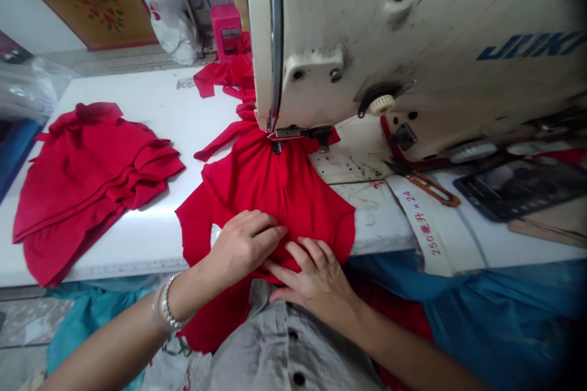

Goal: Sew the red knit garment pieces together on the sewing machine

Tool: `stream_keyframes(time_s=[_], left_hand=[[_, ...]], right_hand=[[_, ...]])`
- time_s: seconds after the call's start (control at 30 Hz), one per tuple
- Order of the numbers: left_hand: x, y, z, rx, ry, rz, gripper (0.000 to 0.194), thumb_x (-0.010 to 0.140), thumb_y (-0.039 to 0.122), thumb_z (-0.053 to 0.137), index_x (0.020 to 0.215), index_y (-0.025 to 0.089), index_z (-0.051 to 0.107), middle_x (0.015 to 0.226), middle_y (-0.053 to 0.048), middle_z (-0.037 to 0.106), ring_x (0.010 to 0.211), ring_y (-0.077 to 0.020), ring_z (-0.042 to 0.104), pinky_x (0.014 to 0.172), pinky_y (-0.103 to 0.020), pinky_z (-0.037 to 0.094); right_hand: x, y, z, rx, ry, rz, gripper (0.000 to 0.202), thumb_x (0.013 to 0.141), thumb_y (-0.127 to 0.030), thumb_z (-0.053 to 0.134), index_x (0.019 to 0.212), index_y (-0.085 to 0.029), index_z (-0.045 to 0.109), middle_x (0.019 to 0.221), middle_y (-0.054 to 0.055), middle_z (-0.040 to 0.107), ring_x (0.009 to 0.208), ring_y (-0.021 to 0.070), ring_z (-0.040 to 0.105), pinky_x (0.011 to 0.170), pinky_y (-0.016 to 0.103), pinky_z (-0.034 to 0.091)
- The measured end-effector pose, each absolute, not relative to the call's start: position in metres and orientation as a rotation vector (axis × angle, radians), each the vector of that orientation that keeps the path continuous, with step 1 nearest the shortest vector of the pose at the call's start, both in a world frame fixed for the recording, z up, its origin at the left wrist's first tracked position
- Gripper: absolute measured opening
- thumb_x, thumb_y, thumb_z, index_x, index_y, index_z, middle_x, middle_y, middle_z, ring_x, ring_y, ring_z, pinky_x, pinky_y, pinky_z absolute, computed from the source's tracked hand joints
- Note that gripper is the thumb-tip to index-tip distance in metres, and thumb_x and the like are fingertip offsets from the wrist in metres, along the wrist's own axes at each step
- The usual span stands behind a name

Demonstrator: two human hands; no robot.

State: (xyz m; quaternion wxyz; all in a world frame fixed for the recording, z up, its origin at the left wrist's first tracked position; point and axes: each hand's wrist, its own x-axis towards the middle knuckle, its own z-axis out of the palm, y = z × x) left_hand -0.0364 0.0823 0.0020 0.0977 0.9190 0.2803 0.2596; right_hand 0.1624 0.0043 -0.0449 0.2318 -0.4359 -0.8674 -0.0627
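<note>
A piece of red fabric (275, 189) lies gathered under the presser foot (277, 145) of a sewing machine (330, 18), its folds fanning out to the table's front edge. My left hand (250, 241), with a bracelet on the wrist, is closed with bent fingers on the near part of the fabric; the fingertips are partly hidden. Close beside it, my right hand (316, 272) rests on the same fabric, fingers extended and slightly apart, thumb toward my body. More of the cloth hangs over the edge toward my lap.
A stack of red fabric pieces (96, 183) sits on the left of the white table (156, 238). To the right are orange-handled snips (433, 188), a phone (523, 186) and a printed cardboard strip (438, 232). Blue cloth (495, 311) hangs below; a pink stool (225, 30) stands behind.
</note>
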Motion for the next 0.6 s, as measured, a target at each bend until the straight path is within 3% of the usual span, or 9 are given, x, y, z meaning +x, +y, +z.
stream_keyframes(time_s=[0.2,0.3,0.4,0.47,0.53,0.6], left_hand=[[-0.035,0.083,-0.002,2.64,0.876,0.801,0.029,0.105,0.031,0.046,0.108,0.015,0.07,0.092,-0.007,0.072,0.077,-0.0153,0.065,0.065,-0.028,0.049],[-0.037,0.083,-0.002,2.714,0.863,0.753,0.03,0.105,0.031,0.045,0.109,0.017,0.072,0.094,-0.008,0.073,0.075,-0.0165,0.066,0.062,-0.028,0.049],[-0.039,0.082,0.0,2.737,0.905,0.688,0.024,0.101,0.025,0.051,0.107,0.018,0.073,0.121,-0.014,0.07,0.083,-0.0199,0.069,0.068,-0.032,0.055],[-0.04,0.081,0.003,2.767,0.925,0.617,0.023,0.098,0.022,0.051,0.103,0.018,0.074,0.133,-0.019,0.065,0.083,-0.0227,0.07,0.07,-0.037,0.058],[-0.04,0.081,0.004,2.788,0.929,0.559,0.024,0.096,0.021,0.05,0.102,0.018,0.074,0.135,-0.021,0.064,0.08,-0.0239,0.071,0.069,-0.04,0.06],[-0.039,0.081,0.005,2.787,0.937,0.555,0.026,0.096,0.02,0.05,0.105,0.019,0.074,0.137,-0.022,0.062,0.079,-0.0245,0.072,0.069,-0.041,0.061]], right_hand=[[0.162,0.001,-0.048,-1.194,-2.373,-0.172,0.057,0.075,-0.073,0.07,0.123,-0.043,0.069,0.112,0.004,0.065,0.113,0.0259,0.048,0.106,0.041,0.034],[0.166,0.006,-0.03,-1.128,-2.37,-0.083,0.049,0.084,-0.067,0.064,0.118,-0.033,0.072,0.112,0.007,0.068,0.111,0.0267,0.054,0.101,0.042,0.042],[0.174,0.034,0.0,-0.97,-2.25,0.274,0.031,0.1,-0.043,0.055,0.107,-0.018,0.071,0.102,0.009,0.07,0.1,0.0205,0.062,0.089,0.034,0.052],[0.181,0.067,0.016,-0.903,-2.205,0.462,0.026,0.103,-0.027,0.046,0.114,-0.015,0.067,0.108,0.009,0.07,0.104,0.0169,0.064,0.09,0.03,0.054],[0.19,0.103,0.024,-1.014,-2.31,0.378,0.031,0.103,-0.024,0.042,0.122,-0.013,0.064,0.119,0.013,0.069,0.114,0.0206,0.062,0.098,0.036,0.053],[0.199,0.132,0.025,-1.352,-2.42,0.074,0.033,0.1,-0.021,0.041,0.118,-0.008,0.067,0.119,0.02,0.068,0.114,0.0293,0.061,0.099,0.047,0.05]])
